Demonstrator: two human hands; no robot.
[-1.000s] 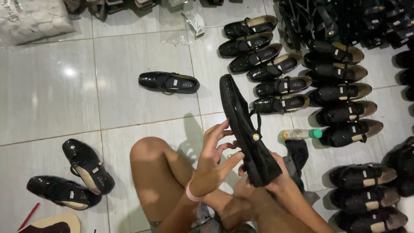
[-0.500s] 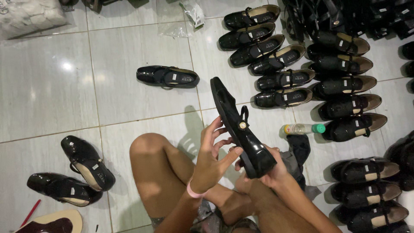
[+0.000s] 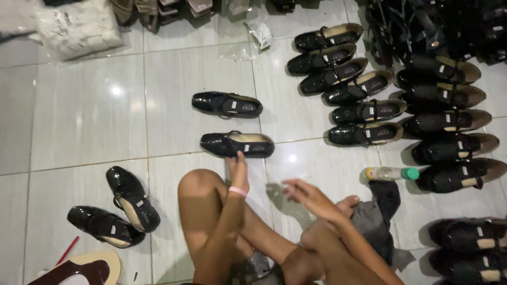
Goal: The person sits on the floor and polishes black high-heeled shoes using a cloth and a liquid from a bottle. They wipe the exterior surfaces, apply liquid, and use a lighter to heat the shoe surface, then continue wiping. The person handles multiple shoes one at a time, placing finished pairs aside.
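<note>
A glossy black shoe (image 3: pixel 236 144) with a tan insole lies flat on the white tile floor, just in front of my knee. My left hand (image 3: pixel 238 170), with a pink band at the wrist, reaches out to it, fingertips touching its near side. A matching black shoe (image 3: pixel 227 104) lies one tile farther away. My right hand (image 3: pixel 309 196) hovers empty above my legs, fingers spread, to the right of the left hand.
Rows of black shoes (image 3: pixel 364 89) fill the right side, and more (image 3: pixel 470 253) lie at the lower right. Two black shoes (image 3: pixel 119 208) lie at the left. A plastic bottle (image 3: pixel 390 173) with a green cap and a dark cloth (image 3: pixel 380 211) sit by my foot. White bags (image 3: pixel 79 29) rest at the top left.
The shoe that both hands held up on end now lies on the floor near its match. My right hand has let go and my left hand has followed the shoe down.
</note>
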